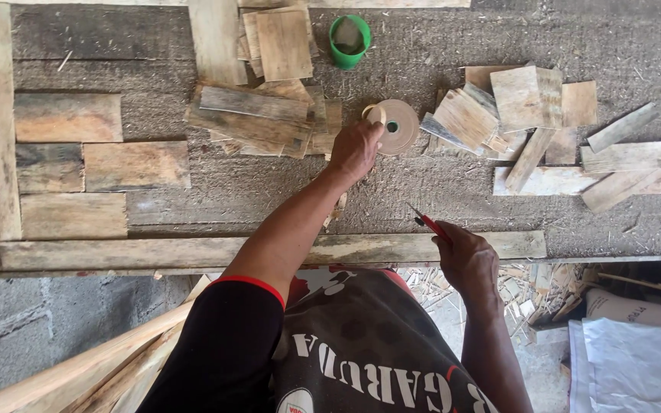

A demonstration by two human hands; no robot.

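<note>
My left hand reaches forward over the rough work surface and grips the edge of a roll of beige tape lying flat. My right hand rests near the front wooden rail and holds a red-and-black tool, a pen or small cutter, pointing up and left. Stacks of thin wooden pieces lie on both sides of the tape: one pile to its left, another to its right.
A green cup stands at the back centre. Flat boards are laid inside a wooden frame at the left. Long slats lie at the right. White sheets and wood scraps are below the bench at right.
</note>
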